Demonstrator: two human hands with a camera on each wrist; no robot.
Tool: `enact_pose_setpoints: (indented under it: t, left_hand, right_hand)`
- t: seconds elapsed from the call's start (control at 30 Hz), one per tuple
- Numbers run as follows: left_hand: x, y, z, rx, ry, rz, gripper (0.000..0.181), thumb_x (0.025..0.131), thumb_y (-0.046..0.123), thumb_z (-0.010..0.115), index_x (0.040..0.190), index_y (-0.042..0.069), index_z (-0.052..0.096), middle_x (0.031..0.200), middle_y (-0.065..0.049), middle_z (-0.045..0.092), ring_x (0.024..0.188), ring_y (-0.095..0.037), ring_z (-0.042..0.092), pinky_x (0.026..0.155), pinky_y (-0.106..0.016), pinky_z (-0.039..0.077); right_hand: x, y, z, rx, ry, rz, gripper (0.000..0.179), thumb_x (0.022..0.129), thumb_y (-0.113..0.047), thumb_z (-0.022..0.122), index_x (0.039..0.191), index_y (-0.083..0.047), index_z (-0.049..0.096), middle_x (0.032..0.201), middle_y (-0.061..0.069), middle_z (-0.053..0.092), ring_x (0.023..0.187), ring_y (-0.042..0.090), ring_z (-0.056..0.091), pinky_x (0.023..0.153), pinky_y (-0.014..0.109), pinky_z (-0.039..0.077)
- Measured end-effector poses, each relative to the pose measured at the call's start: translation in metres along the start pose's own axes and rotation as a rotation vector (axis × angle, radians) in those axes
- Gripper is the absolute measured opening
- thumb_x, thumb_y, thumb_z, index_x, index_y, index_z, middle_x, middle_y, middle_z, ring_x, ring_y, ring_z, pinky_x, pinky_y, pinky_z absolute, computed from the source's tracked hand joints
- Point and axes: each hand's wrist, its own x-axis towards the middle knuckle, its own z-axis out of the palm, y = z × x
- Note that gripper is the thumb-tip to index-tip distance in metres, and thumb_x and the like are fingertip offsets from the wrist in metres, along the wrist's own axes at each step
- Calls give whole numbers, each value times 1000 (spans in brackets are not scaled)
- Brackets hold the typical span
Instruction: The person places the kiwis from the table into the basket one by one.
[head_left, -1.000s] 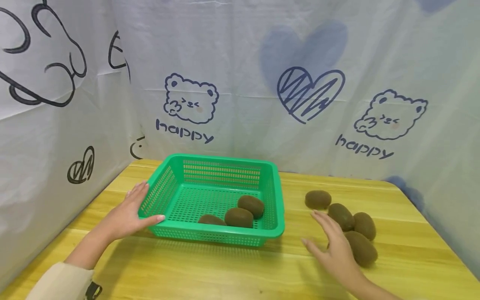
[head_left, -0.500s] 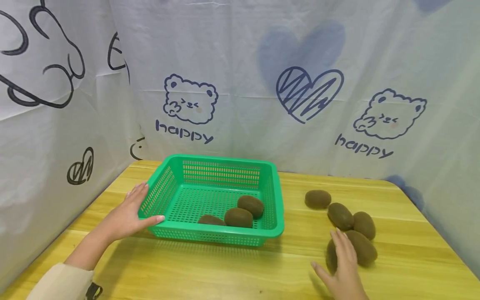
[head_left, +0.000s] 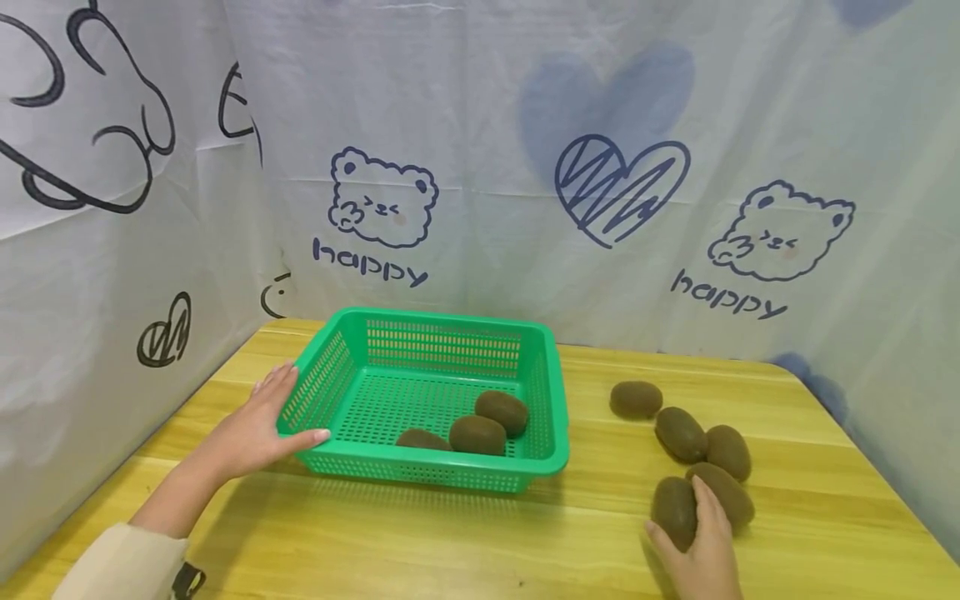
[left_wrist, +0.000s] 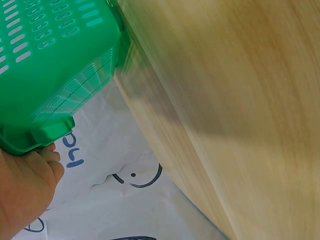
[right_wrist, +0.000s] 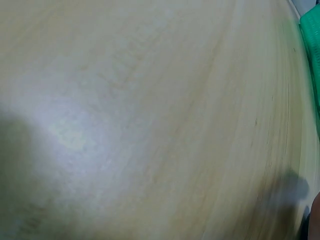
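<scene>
A green plastic basket [head_left: 420, 462] with slotted walls stands on the table, with several brown kiwis inside; three show, one of them a kiwi [head_left: 477, 435] near its front right corner. My left hand [head_left: 255, 429] holds the basket's left front corner, thumb over the rim. In the left wrist view its curled fingers [left_wrist: 47, 162] are under the green rim. On the right, my right hand [head_left: 705, 546] has thumb and fingers on either side of a kiwi [head_left: 673, 510], the nearest one. Only a sliver of that hand shows in the right wrist view, and the kiwi is out of it.
Close behind the held kiwi lies another kiwi [head_left: 723, 496], and beyond it are a kiwi [head_left: 729, 452], a kiwi [head_left: 681, 433] and a kiwi [head_left: 636, 399]. The wood-grain table [head_left: 420, 542] meets white printed cloth [head_left: 480, 250] at the back and sides.
My right hand has drawn back toward the near edge and closed around the nearest kiwi, which was mostly hidden behind it before. The left hand and basket have stayed in place.
</scene>
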Motion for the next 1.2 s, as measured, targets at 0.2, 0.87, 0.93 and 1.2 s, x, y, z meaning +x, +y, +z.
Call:
enact_pose_setpoints:
  t: [0.2,0.87,0.93,1.2]
  left_hand:
    - [0,0,-1,8,1,-1,104,82,56,58,147,-6,5,153,-28,2,137,-53,6,106,-68,12]
    - [0,0,0,12,0,-4,104,82,56,58,147,-6,5,153,-28,3,137,-52,7,106,-69,13]
    - [0,0,0,12,0,-5,104,82,56,58,147,-6,6,153,-28,3,137,-52,7,106,-69,14]
    - [0,-1,1,12,2,-5,104,82,57,58,147,-6,6,153,-28,3,137,-52,7,105,-69,14]
  right_hand:
    - [1,1,1,-12,0,-16,83,81,-15,69,139,15,17,142,38,20,126,57,25,96,71,29]
    - [6,-5,5,-4,-122,54,85,82,-21,69,141,13,17,143,38,18,127,57,25,100,68,29]
    - [7,-6,6,1,-139,80,86,81,-22,70,140,13,18,143,38,19,126,57,28,99,67,31]
    - [11,-7,9,8,-158,119,85,80,-30,71,141,7,24,140,34,31,121,55,39,95,65,38]
